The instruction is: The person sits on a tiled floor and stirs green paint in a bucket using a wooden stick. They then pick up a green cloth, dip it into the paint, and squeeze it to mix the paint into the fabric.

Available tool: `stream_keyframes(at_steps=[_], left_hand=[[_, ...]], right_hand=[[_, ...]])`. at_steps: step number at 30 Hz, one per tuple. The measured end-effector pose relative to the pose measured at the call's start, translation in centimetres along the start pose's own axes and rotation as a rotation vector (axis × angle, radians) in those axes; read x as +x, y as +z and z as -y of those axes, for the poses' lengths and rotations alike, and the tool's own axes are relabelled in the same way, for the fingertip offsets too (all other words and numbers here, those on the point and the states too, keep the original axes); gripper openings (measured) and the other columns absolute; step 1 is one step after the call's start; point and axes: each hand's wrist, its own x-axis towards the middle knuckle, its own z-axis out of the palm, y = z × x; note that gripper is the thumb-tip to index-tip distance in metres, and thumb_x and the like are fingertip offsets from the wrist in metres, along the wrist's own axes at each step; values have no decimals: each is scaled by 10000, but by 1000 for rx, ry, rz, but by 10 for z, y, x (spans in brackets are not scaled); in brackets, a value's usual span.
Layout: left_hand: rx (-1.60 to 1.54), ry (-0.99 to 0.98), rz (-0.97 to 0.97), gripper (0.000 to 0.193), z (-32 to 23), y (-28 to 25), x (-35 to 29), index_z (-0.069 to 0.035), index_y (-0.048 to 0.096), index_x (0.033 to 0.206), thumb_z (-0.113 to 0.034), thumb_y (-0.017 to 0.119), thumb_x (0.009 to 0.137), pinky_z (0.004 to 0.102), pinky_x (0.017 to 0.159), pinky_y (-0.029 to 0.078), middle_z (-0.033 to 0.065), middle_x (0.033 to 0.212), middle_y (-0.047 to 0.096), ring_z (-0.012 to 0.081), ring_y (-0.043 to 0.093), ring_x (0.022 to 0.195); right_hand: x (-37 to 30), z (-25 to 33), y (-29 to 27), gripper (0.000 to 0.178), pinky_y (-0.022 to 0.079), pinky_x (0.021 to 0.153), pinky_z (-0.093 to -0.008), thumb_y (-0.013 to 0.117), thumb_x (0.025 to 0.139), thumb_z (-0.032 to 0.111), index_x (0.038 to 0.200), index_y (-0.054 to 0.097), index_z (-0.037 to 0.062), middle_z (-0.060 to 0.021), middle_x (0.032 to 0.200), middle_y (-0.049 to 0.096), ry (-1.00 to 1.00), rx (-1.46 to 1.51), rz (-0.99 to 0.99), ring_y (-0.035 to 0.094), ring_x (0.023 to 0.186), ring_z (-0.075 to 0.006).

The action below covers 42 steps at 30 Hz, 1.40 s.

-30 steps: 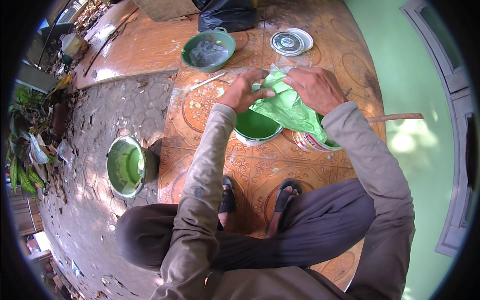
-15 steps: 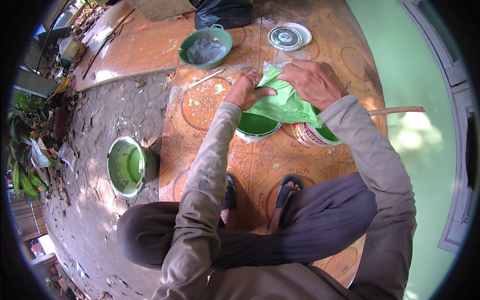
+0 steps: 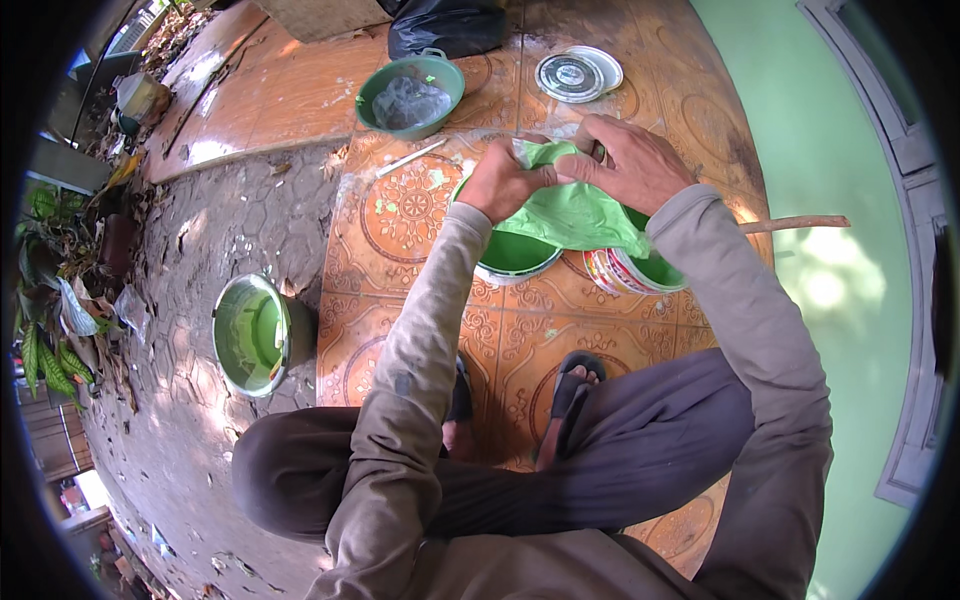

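My left hand (image 3: 500, 182) pinches the upper left edge of a thin, crumpled green plastic bag (image 3: 580, 215). My right hand (image 3: 640, 165) grips its top edge, thumb toward the left hand; some of its fingers are hidden behind the plastic. The bag hangs over two buckets on the tiles. The left bucket (image 3: 517, 276) holds green paint, and its far side is covered by the bag. Beside it, a bucket with red and white print (image 3: 622, 277) also shows green inside, partly behind my right forearm.
A paint-smeared pail (image 3: 225, 345) stands on the paving at left. Farther off are a green basin (image 3: 452, 95) with clear plastic in it, round lids (image 3: 572, 76) and a black bag (image 3: 445, 30). A wooden stick (image 3: 797, 222) points toward the green wall (image 3: 830, 310).
Both hands have drawn closer together, the left shifting right and the right thumb moving left. The bag has bunched up a little between them. The buckets have not visibly moved.
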Motion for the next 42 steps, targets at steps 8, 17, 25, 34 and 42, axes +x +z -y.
stream_keyframes(at_steps=[8, 17, 25, 34, 42], left_hand=[[-69, -139, 149, 363, -2, -10, -8, -22, 667, 995, -233, 816, 740, 300, 775, 485, 46, 888, 687, 128, 610, 827], [354, 139, 108, 257, 28, -13, -4, -79, 686, 886, -277, 778, 750, 365, 852, 410, 45, 846, 652, 231, 591, 891], [672, 243, 42, 233, 59, -15, -3, -201, 706, 863, -334, 782, 687, 417, 969, 247, -75, 934, 648, 191, 511, 1033], [808, 280, -65, 305, 82, -17, 2, -234, 737, 873, -359, 802, 602, 401, 963, 241, -74, 983, 629, 178, 490, 1049], [815, 111, 2, 377, 72, -19, -8, -191, 725, 982, -414, 769, 681, 428, 1010, 215, -18, 1070, 601, 218, 448, 1119]], right_hand=[[-3, -12, 14, 331, 470, 742, -473, 558, 895, 371, 842, 645, 56, -175, 834, 639, 56, -179, 184, 613, 841, -358], [-7, -12, 23, 162, 463, 670, -438, 631, 838, 185, 813, 596, 28, -153, 755, 594, -120, -153, -10, 595, 744, -355], [-11, -3, 6, 108, 466, 674, -432, 631, 793, 71, 864, 601, -4, -169, 783, 597, -146, -104, -77, 592, 749, -365], [-13, 2, -1, 122, 470, 671, -442, 575, 753, 14, 869, 612, 8, -170, 779, 607, -185, -121, -121, 599, 751, -369], [-15, 10, -10, 166, 457, 665, -428, 578, 739, -22, 900, 617, -13, -171, 772, 583, -228, -121, -127, 579, 743, -369]])
